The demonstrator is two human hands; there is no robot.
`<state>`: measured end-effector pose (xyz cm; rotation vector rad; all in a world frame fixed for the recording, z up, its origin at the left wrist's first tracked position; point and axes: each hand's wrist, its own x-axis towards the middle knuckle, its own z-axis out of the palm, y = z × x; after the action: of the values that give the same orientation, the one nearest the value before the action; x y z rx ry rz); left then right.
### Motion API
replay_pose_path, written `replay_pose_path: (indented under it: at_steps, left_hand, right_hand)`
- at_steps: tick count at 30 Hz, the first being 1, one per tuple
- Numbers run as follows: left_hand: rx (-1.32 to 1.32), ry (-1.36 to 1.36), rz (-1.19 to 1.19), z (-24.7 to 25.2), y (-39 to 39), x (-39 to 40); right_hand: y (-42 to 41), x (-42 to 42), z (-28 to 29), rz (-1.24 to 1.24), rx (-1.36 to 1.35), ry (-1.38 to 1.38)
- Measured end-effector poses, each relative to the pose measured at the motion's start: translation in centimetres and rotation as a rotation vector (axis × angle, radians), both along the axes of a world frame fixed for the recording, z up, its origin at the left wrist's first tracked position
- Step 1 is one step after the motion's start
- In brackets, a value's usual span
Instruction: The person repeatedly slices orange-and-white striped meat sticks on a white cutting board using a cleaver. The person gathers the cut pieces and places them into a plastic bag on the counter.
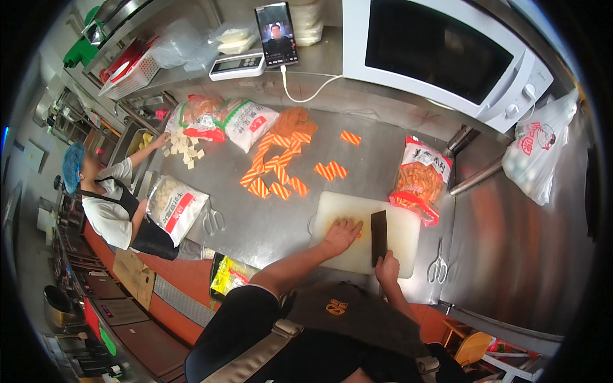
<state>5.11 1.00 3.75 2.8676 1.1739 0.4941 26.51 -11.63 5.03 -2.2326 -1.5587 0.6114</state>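
On a white cutting board [335, 203], my left hand [344, 235] lies palm down. A small orange bit [359, 235] shows at its fingertips; whatever is under the palm is hidden. My right hand [387, 268] grips the handle of a dark cleaver [379, 238], whose wide blade is over the board, to the right of my left hand and apart from it. Beyond the board, orange-and-white striped food pieces [282, 155] are spread over the steel table [230, 167]. A red-and-white bag of orange food pieces [421, 174] lies at the board's far right corner.
Scissors [437, 269] lie right of the board; another pair [212, 220] is at left. A co-worker [115, 196] holds a white bag [175, 208] and reaches toward pale cut pieces [183, 146]. Above the table's back are a microwave [440, 57], phone [277, 36] and scale [238, 64].
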Motion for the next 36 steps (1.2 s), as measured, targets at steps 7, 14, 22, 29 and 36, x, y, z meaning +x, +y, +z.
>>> replay_pose_path:
  at_steps: [7, 14, 22, 29, 36]
  left_hand:
    - [-0.407, -0.014, 0.018, -2.5, -2.3, 0.0]
    - [-0.482, 0.050, 0.258, 0.7, -3.9, 0.0]
    - [-0.489, -0.125, 0.230, -1.3, -4.0, -1.0]
    - [-0.567, -0.070, 0.199, -0.6, -3.3, -0.7]
    - [-0.614, -0.173, 0.200, 0.3, -3.7, -1.5]
  right_hand:
    - [-0.3, 0.7, -1.2, 0.035, -0.015, 0.006]
    - [-0.2, 0.3, 0.6, 0.089, 0.052, 0.095]
    - [0.5, -2.3, 0.2, 0.173, 0.010, 0.083]
    - [0.7, -2.5, 0.0, 0.183, -0.024, 0.051]
    - [1.2, -1.5, 3.4, 0.245, -0.012, 0.033]
